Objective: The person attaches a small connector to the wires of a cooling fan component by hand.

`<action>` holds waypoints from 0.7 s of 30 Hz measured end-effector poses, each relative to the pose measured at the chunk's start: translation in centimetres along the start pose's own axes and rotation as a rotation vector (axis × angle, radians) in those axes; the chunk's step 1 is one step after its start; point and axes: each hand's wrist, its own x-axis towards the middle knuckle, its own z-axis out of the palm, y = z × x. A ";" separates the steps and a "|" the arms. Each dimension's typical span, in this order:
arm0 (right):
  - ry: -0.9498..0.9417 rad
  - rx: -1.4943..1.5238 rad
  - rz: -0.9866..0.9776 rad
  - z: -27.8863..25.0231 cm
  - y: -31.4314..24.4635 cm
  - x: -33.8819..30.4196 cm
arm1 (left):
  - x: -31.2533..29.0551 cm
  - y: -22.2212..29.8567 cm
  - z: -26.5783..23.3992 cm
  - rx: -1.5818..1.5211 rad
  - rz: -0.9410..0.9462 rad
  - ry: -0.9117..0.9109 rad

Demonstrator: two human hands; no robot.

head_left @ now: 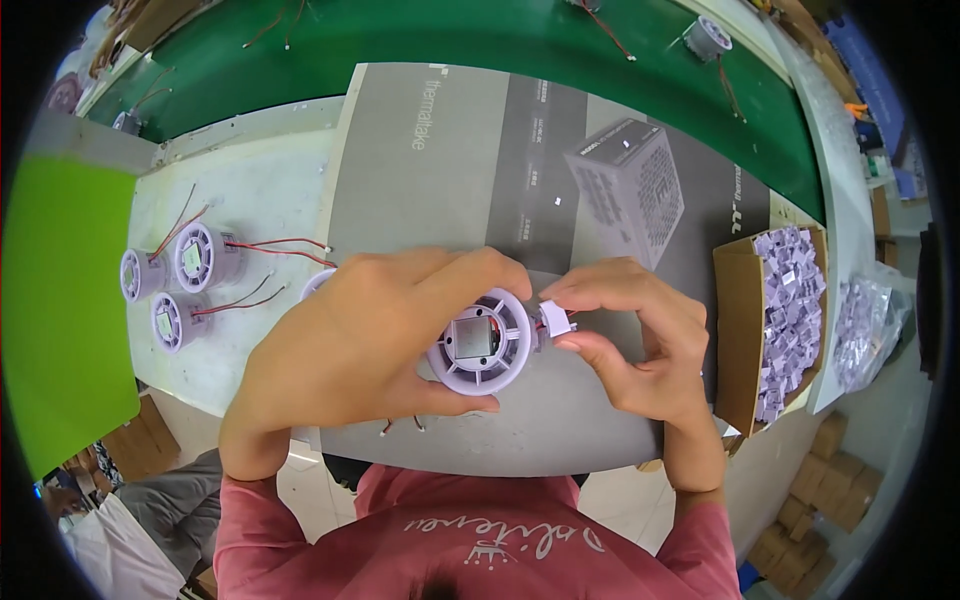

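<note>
My left hand (pixel 335 345) is closed around a round lilac plastic motor housing (pixel 512 350), with spokes and a square metal-looking plate at its centre facing up. Between the thumb and forefinger of my right hand (pixel 650 345) is a small lilac plastic piece (pixel 556 318), at the housing's right side. A bit of red wire shows by the small piece; whether the two parts touch, I cannot tell. Behind my left hand, another lilac housing (pixel 315 284) is mostly hidden. Two wire ends (pixel 403 427) poke out below that hand.
On the white tabletop at left stand several similar housings (pixel 208 257) with red and dark wires. Grey printed cardboard (pixel 420 210) lies under my hands. An open carton (pixel 735 345) of small lilac pieces is at right. A green belt (pixel 420 40) carrying more housings runs along the far side.
</note>
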 end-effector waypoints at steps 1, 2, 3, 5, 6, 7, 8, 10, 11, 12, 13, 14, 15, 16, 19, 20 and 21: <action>0.029 0.037 0.022 0.0 0.0 -0.1 | 0.1 0.0 0.0 -0.026 -0.005 0.007; 0.057 0.074 0.044 -0.1 -0.1 -0.1 | 0.1 0.0 -0.1 -0.052 -0.010 0.015; 0.056 0.072 0.042 -0.1 -0.2 0.0 | 0.1 0.1 -0.1 -0.052 -0.008 0.016; 0.090 -0.002 -0.036 -0.2 -0.5 0.2 | 0.0 0.4 -0.1 -0.076 -0.055 0.083; 0.093 0.002 -0.036 -0.3 -0.6 0.2 | 0.2 0.5 0.0 -0.074 -0.057 0.080; 0.102 -0.005 -0.050 -0.5 -0.6 0.1 | 0.4 0.6 0.0 -0.077 -0.056 0.076; 0.112 -0.013 -0.065 -0.6 -0.6 0.0 | 0.6 0.7 0.0 -0.081 -0.055 0.072; 0.114 -0.001 -0.078 -0.4 -0.6 0.0 | 0.4 0.7 -0.1 -0.090 -0.047 0.075; 0.119 0.011 -0.090 -0.3 -0.6 0.0 | 0.4 0.7 -0.1 -0.099 -0.039 0.075; 0.118 0.010 -0.092 -0.3 -0.7 0.1 | 0.3 0.6 -0.1 -0.099 -0.039 0.077; 0.115 -0.042 -0.113 -0.5 -0.9 0.1 | 0.3 0.6 0.1 -0.121 -0.029 0.102; 0.113 -0.093 -0.135 -0.5 -1.1 0.1 | 0.3 0.5 0.2 -0.144 -0.018 0.127; 0.113 -0.093 -0.135 -0.4 -1.1 0.1 | 0.4 0.5 0.3 -0.144 -0.019 0.128; 0.119 -0.204 -0.195 -0.3 -1.1 0.1 | 0.5 0.4 0.3 -0.087 0.024 0.145; 0.119 -0.310 -0.230 -0.3 -1.6 -0.1 | 0.5 0.5 0.6 -0.130 0.013 0.158; 0.130 -0.200 -0.145 -0.4 -1.7 -0.2 | 0.5 0.6 0.7 -0.228 -0.042 0.155; 0.140 -0.089 -0.062 -0.4 -1.9 -0.2 | 0.4 0.7 0.7 -0.228 -0.043 0.155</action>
